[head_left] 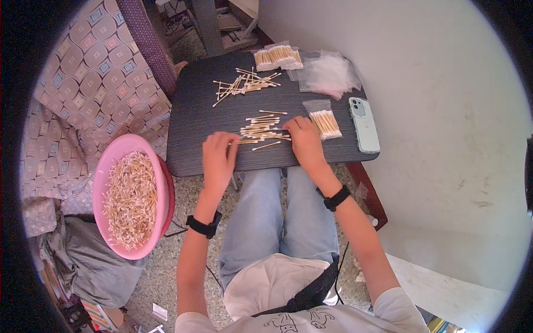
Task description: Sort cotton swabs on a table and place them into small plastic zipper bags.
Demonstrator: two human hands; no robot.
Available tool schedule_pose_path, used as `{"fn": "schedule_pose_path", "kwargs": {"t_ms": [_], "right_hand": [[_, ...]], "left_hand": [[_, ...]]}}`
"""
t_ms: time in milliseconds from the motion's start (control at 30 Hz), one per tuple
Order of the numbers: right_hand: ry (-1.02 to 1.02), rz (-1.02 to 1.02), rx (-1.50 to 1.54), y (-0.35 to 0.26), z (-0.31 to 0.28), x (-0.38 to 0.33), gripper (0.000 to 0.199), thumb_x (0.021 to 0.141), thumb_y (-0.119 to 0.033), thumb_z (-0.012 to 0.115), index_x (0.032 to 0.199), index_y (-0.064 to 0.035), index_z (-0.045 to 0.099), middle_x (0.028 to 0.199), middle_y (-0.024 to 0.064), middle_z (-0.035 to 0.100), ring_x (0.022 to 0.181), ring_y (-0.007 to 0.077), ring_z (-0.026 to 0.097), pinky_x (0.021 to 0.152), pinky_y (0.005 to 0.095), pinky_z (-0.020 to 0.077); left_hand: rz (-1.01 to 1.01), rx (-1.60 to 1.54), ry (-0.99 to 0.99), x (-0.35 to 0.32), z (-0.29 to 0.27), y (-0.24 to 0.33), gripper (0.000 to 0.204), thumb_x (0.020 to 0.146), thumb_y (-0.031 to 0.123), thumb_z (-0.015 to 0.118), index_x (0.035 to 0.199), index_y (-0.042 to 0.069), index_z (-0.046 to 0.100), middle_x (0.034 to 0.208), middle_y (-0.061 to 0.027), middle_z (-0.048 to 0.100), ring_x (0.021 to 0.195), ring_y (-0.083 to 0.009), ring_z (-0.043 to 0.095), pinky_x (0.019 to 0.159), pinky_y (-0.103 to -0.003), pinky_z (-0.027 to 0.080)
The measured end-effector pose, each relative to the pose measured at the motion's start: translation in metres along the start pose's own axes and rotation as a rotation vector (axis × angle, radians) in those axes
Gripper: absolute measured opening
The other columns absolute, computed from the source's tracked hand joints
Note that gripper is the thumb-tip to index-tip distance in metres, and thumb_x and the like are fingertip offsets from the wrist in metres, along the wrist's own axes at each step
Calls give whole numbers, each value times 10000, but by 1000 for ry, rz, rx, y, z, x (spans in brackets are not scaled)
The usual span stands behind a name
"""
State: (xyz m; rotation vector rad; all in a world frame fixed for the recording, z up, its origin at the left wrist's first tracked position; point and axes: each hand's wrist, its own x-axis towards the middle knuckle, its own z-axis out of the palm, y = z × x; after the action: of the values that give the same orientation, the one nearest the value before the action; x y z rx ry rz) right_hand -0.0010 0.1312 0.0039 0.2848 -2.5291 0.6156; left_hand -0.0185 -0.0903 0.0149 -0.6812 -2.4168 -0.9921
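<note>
A loose bunch of cotton swabs (260,128), wooden sticks with white tips, lies on the dark table between my hands. At its left edge my left hand (220,155) is closed, thumb and finger pinching the end of a cotton swab (248,142). My right hand (304,139) rests at the bunch's right side with its fingers curled down by the swab ends; what lies between its fingertips is hidden. Just beyond that hand is a small clear bag filled with cotton swabs (325,123). One single swab (266,146) lies apart on the near side.
Farther back on the table (191,119) are a crisscrossed heap of swabs (244,84), filled bags (277,56) and a stack of clear bags (330,74). A pale phone (364,125) lies at the right edge, near the wall. A pink basin (162,194) full of swabs stands at left.
</note>
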Motion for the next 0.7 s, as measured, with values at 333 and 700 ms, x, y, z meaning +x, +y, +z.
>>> {"fn": "schedule_pose_path", "kwargs": {"t_ms": [333, 700], "right_hand": [[-107, -168, 159, -28, -12, -19, 204, 717, -19, 549, 909, -75, 586, 887, 73, 537, 883, 273, 520, 776, 384, 405], [-150, -155, 121, -45, -1, -19, 210, 708, -6, 541, 905, -56, 592, 898, 82, 521, 909, 267, 507, 806, 373, 413]], "left_hand": [[12, -58, -183, -16, 6, 20, 220, 745, 100, 677, 951, 73, 606, 998, -91, 544, 986, -280, 508, 869, -380, 392], [11, -165, -181, -27, 7, 17, 312, 773, 50, 633, 1077, 52, 560, 1116, -120, 520, 1073, -309, 485, 916, -387, 401]]}}
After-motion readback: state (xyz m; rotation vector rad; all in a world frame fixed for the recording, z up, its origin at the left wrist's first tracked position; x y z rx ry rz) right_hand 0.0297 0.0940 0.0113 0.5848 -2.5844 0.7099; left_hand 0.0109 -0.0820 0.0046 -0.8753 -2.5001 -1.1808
